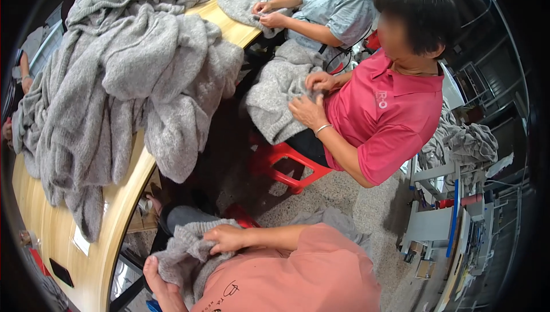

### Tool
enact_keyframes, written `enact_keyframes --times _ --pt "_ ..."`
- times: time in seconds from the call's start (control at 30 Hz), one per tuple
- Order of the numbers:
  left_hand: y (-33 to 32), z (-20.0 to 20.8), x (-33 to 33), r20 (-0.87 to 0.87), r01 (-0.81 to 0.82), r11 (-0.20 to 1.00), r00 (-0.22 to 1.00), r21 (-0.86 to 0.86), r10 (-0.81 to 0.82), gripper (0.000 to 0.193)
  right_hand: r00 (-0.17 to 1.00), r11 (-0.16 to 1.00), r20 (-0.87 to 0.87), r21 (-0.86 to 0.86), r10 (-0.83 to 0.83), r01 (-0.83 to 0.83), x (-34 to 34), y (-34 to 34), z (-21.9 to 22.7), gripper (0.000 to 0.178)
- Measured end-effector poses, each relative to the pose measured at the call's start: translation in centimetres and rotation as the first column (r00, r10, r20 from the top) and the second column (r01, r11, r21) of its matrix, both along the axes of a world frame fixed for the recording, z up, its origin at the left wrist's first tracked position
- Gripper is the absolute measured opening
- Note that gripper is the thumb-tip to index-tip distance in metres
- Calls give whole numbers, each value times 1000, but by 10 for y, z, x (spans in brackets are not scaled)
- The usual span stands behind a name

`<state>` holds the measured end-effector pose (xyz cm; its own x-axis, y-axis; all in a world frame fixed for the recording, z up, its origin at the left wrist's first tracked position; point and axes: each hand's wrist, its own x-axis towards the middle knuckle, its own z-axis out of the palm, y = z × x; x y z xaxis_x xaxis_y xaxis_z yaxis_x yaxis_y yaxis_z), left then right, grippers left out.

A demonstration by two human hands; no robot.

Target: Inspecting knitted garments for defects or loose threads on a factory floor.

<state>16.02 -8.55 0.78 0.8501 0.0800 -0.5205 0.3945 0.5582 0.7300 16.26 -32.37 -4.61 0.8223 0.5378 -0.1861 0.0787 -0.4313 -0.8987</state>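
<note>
A long pale wooden table [114, 209] runs up the left side, heaped with grey sweaters [132, 77], some hanging over its edge. The floor [338, 191] is speckled grey; metal racks [458, 220] stand at the right. Two other people sit along the table on the right, one in a red shirt [389, 111] on a red stool [286, 166], one in pale blue [335, 5], each working a grey knit in the lap. In the wearer's lap lies a grey sweater [183, 249], below the table's edge. The right hand [226, 238] rests on top of it, fingers curled together and pinching the knit. The left hand [163, 286] comes from below at its lower edge, thumb against the fabric; whether its fingers are closed cannot be told.
</note>
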Motion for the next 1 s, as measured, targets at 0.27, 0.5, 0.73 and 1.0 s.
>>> enact_keyframes --times 0.27,0.5,0.73,1.0 --pt "4 17 -5 -57 -126 991 990 43 128 15 981 874 -132 482 140 -60 26 -17 -21 7" --pt "0 20 4 -37 -30 999 999 12 30 11 702 803 392 259 -595 536 30 -13 40 7" --pt "3 18 -9 -40 -110 992 993 -62 108 6 854 959 474 -63 -215 277 2 21 21 18" --pt "13 13 -13 -57 -147 986 988 -82 143 6 789 720 -567 444 -235 533 17 13 7 18"
